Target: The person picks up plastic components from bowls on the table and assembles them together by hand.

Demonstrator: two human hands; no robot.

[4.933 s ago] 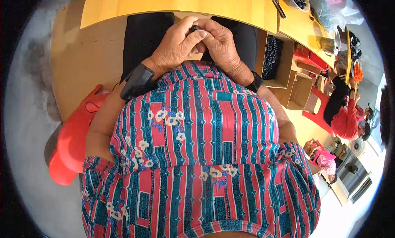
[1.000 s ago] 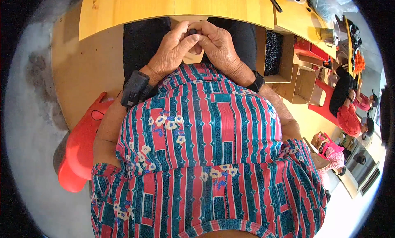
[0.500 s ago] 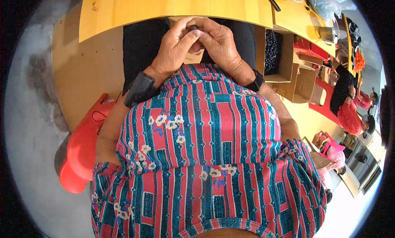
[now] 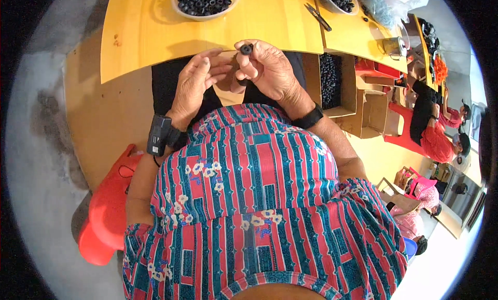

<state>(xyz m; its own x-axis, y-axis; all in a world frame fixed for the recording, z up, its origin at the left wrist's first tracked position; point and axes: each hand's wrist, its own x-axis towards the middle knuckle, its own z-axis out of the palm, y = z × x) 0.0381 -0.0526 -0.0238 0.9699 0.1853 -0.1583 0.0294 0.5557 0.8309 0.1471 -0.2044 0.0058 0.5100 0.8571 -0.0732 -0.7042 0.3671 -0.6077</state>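
Observation:
Between the thumb and fingertips of my right hand (image 4: 270, 69) is a small round black part (image 4: 246, 49) with a hole in its middle. My left hand (image 4: 197, 82) is beside it, fingers apart and holding nothing that I can see. Both hands are over my lap, just off the near edge of the yellow table (image 4: 140, 35). Ahead of them on the tabletop stands a white bowl (image 4: 178, 11) with many black ring-shaped parts (image 4: 203, 0) in it.
A second bowl (image 4: 354, 9) of black parts stands at the right, near black snips (image 4: 317, 16) and a metal mug (image 4: 392, 46). Under the table is a cardboard box (image 4: 343, 112) of dark pieces. A red stool (image 4: 106, 206) is at my left; several people sit at right.
My hands were together around the small black part; now they are apart. The right hand keeps the part, raised toward the table, and the left has opened. More of the table has come into view.

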